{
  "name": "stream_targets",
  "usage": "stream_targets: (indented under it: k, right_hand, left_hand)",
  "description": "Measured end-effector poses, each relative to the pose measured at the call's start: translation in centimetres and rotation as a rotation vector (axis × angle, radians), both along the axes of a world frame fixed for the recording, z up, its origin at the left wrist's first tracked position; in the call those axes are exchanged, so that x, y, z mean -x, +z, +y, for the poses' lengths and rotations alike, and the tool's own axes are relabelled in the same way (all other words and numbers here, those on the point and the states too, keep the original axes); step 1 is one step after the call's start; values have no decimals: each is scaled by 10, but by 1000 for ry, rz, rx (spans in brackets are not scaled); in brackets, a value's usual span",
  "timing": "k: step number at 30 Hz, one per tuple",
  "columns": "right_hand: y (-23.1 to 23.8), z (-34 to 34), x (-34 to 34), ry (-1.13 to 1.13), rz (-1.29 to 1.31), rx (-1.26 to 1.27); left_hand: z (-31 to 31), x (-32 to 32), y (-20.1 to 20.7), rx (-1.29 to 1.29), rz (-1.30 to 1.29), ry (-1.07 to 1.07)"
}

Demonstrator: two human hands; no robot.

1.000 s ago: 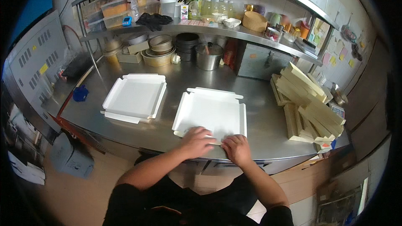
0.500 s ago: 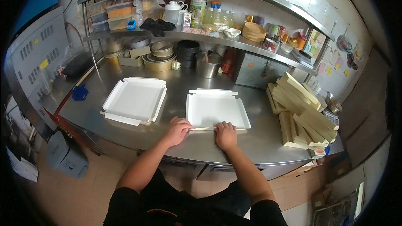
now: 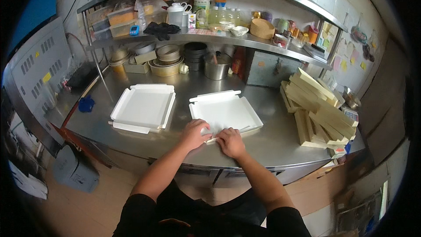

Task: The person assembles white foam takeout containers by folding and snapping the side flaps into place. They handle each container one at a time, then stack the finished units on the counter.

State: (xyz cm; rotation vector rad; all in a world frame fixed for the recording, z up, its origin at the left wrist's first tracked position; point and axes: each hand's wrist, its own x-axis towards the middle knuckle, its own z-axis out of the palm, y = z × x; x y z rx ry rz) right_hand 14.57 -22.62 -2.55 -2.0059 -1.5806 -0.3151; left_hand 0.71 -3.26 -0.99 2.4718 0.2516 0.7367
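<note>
Hands, left (image 3: 193,134) and right (image 3: 230,142), press flat on the near flap of a half-folded white box (image 3: 226,113); one folded box (image 3: 142,107) lies alongside, with flat blanks (image 3: 319,110) still stacked.

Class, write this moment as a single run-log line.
left hand: pressing near edge of white box | right hand: on same edge | second white box: beside, untouched | counter: steel

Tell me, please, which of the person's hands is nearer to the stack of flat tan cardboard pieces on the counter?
Right. The right hand lies on the white box's near edge, on the side toward the stack; the left hand sits beside it, farther off.
</note>
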Motion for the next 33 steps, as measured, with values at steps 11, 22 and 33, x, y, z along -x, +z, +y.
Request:
stream_targets:
  k: [11, 22, 33]
  right_hand:
    - [-2, -3, -4, 33, 140, -17]
    - [2, -8, -10, 228, 322, 85]
    - [-4, -12, -27, 446, 298, 7]
  left_hand:
    - [-12, -7, 22, 143, 289, -97]
    - [8, -26, 64, -46, 774, -452]
    - [-1, 1, 40, -460, 103, -510]
